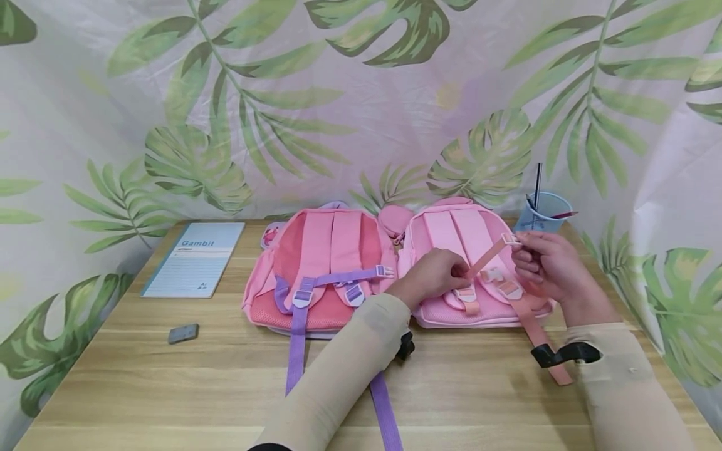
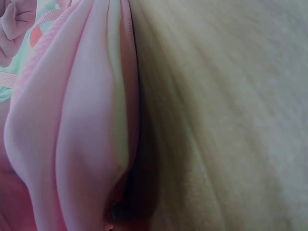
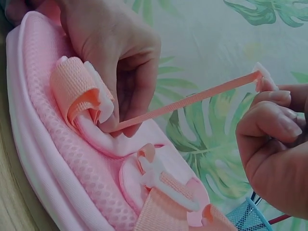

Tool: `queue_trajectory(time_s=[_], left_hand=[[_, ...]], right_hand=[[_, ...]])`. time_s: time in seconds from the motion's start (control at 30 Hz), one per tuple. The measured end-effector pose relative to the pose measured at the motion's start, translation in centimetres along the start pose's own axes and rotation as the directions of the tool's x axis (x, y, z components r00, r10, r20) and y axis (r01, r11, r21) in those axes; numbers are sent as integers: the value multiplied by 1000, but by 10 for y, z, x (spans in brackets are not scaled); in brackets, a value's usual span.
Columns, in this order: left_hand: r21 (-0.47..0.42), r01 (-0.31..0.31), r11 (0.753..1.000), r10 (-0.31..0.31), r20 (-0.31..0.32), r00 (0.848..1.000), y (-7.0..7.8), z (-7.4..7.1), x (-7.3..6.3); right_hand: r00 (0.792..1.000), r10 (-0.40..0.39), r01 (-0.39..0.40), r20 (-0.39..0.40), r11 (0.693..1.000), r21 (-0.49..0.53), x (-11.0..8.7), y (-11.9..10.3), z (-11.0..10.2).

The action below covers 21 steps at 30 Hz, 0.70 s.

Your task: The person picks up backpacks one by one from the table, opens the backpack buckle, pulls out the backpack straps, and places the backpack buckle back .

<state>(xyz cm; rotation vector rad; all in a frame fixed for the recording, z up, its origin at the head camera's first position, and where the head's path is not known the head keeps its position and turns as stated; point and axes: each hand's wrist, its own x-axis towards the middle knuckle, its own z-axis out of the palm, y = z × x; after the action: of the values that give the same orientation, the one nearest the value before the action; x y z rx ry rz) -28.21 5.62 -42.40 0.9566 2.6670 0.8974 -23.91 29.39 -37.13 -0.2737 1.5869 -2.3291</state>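
Note:
A light pink backpack (image 1: 479, 316) lies on the table with its shoulder straps up. My left hand (image 1: 431, 275) pinches a narrow peach strap (image 3: 192, 100) low over the pack, between thumb and fingers. At the strap's other end my right hand (image 1: 544, 263) grips a white plastic buckle (image 3: 264, 77). Between the hands the strap runs taut and slanted. Below it, white adjusters (image 1: 510, 289) hold wider peach webbing on the shoulder straps. In the left wrist view the pack's pink side (image 2: 86, 120) hides most of my left hand.
A second pink backpack (image 1: 318, 316) with purple straps and a white clip (image 1: 385, 271) lies to the left. Farther left are a notebook (image 1: 194, 260) and a grey eraser (image 1: 183, 333). A blue mesh pen cup (image 1: 544, 213) stands behind my right hand.

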Motion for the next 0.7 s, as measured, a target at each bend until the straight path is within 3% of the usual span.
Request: queue_trajectory(time_s=[0.4, 0.7], left_hand=[[-32, -7, 999, 7, -4, 1000, 0, -1, -3], [-106, -4, 994, 3, -8, 1000, -2, -1, -4]], right_hand=[[1000, 19, -19, 9, 1000, 18, -4, -4, -1], [1000, -9, 8, -10, 993, -114, -5, -8, -13]])
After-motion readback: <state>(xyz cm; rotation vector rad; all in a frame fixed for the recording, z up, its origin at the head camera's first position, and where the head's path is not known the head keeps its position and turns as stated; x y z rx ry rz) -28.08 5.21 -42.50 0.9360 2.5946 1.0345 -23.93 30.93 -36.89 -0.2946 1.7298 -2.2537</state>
